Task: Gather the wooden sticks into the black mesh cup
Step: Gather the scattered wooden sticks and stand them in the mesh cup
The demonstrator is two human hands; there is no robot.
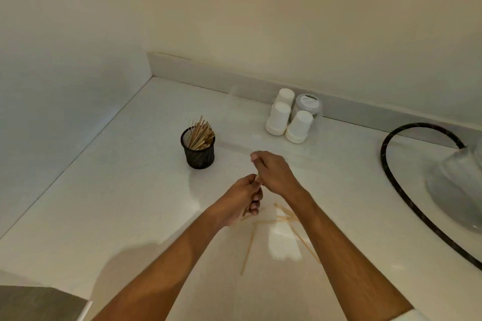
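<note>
Hands: fingers pinching sticks; mesh cup beyond; paper cups, hose right

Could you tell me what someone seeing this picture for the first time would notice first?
Most likely the two hands meeting at centre: the left hand grips a few sticks, and the right hand closes over their top. Behind them to the left stands the black mesh cup, already bristling with sticks, while loose sticks lie scattered on the white counter under the right forearm. White paper cups sit upside down by the back wall.
</note>
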